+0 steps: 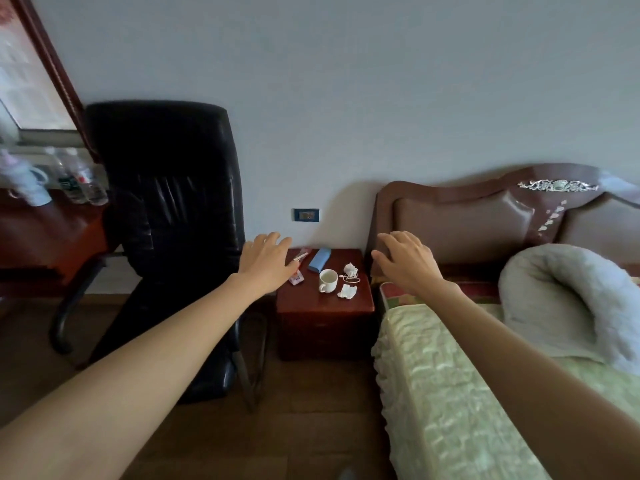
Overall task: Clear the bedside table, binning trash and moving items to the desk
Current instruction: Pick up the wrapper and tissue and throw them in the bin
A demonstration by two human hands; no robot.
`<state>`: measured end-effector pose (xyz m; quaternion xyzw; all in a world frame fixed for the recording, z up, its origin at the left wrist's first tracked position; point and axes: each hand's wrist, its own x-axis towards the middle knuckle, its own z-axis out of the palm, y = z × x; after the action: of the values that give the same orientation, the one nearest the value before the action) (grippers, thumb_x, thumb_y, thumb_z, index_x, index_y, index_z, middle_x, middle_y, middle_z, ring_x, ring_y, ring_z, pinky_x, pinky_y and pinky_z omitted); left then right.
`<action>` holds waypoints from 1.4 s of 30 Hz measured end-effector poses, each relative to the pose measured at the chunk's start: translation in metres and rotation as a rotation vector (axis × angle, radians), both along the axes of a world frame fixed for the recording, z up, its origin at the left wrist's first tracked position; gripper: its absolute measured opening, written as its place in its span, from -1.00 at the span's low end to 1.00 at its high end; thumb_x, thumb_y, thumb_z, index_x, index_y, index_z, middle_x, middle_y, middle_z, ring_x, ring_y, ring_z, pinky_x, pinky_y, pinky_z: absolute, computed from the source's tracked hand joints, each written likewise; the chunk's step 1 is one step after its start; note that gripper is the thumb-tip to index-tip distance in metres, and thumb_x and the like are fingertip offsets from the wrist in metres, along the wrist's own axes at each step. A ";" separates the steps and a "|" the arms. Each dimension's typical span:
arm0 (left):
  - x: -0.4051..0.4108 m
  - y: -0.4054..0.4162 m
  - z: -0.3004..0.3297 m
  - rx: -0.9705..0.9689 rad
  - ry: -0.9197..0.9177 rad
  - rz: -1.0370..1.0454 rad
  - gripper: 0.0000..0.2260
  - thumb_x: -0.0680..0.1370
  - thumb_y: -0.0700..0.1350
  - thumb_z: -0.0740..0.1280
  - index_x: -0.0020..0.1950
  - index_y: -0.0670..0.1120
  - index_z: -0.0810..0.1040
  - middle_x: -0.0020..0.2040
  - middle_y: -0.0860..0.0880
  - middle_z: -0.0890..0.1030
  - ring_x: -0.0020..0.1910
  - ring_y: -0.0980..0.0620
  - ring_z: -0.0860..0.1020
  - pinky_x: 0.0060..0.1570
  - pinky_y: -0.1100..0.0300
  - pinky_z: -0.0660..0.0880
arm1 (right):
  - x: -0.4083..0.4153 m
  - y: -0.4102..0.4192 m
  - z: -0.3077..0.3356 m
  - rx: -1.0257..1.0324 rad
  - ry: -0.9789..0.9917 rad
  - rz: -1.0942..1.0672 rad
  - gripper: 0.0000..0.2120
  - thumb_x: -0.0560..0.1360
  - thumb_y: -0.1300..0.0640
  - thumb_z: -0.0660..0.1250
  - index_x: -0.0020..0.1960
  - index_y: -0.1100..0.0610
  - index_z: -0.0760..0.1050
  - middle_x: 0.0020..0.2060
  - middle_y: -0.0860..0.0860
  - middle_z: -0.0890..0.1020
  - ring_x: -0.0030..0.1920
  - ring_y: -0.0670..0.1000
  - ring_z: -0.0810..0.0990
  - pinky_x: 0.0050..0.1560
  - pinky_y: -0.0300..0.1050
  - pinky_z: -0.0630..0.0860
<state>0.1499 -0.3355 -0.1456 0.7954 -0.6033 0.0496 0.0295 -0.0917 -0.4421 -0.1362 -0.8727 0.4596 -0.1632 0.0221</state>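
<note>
Bedside table (323, 306) was seen as a dark red-brown wooden cube with a glossy top, set between a black leather chair (166, 209) and the bed (485, 393), against the wall.

Items were spread on its top:
- white mug (328, 280), handle toward the camera, near the centre;
- light blue flat case (319, 259) lying at the back, tilted;
- crumpled white tissue (347, 292) just right of the mug at the front;
- a second white wad (351, 270) behind it, with a thin white cord looped beside;
- red-and-white wrapper (300, 255) at the back left corner;
- small white-and-red packet (296, 279) at the left edge, partly hidden by the hand.

Left hand (265, 263) was held out over the table's left edge, fingers spread, nothing gripped. Right hand (408, 259) was held out beside the table's right edge in front of the headboard (485, 220), fingers loosely extended, empty. No contact with any item could be made out.

Desk (52, 230) was seen at far left, red-brown, with bottles (78, 181) and a white cup (33, 187) on it, blurred.
</note>
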 end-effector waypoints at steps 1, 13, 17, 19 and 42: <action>0.004 -0.018 -0.006 -0.001 0.005 0.006 -0.48 0.57 0.16 0.14 0.46 -0.05 0.25 0.46 -0.12 0.30 0.41 -0.14 0.28 0.31 -0.07 0.30 | 0.004 -0.018 -0.007 -0.003 0.002 0.011 -0.57 0.57 -0.07 0.15 0.35 0.12 0.38 0.26 0.08 0.49 0.33 0.11 0.35 0.25 0.07 0.33; 0.047 -0.162 -0.075 0.091 0.098 0.114 -0.50 0.55 0.14 0.18 0.42 -0.09 0.31 0.38 -0.13 0.39 0.35 -0.15 0.35 0.25 -0.07 0.34 | 0.041 -0.196 -0.087 0.208 0.116 0.005 -0.54 0.57 -0.07 0.16 0.40 0.11 0.34 0.30 0.08 0.46 0.37 0.11 0.32 0.30 0.08 0.31; 0.073 -0.197 -0.105 0.127 0.114 0.127 -0.51 0.55 0.13 0.18 0.42 -0.08 0.32 0.38 -0.13 0.40 0.35 -0.14 0.35 0.30 -0.06 0.33 | 0.065 -0.239 -0.117 0.289 0.144 -0.005 -0.54 0.57 -0.06 0.17 0.41 0.11 0.33 0.32 0.08 0.44 0.39 0.12 0.30 0.31 0.09 0.31; 0.087 -0.217 -0.122 0.149 0.134 0.132 -0.52 0.55 0.13 0.18 0.41 -0.07 0.33 0.37 -0.12 0.41 0.34 -0.13 0.37 0.27 -0.05 0.34 | 0.079 -0.260 -0.135 0.314 0.150 -0.011 -0.54 0.57 -0.06 0.17 0.41 0.10 0.34 0.32 0.08 0.44 0.39 0.11 0.31 0.32 0.09 0.32; 0.192 -0.393 -0.317 0.465 0.281 0.049 -0.57 0.53 0.11 0.22 0.35 -0.04 0.36 0.30 -0.08 0.45 0.26 -0.10 0.42 0.18 -0.01 0.43 | 0.175 -0.394 -0.339 0.742 0.238 -0.179 -0.54 0.55 -0.02 0.19 0.42 0.10 0.31 0.34 0.10 0.43 0.38 0.13 0.31 0.31 0.10 0.32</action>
<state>0.3415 -0.7287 -0.4628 0.7943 -0.5690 -0.2004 -0.0717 0.0834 -0.8363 -0.4757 -0.7748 0.5609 0.1148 0.2681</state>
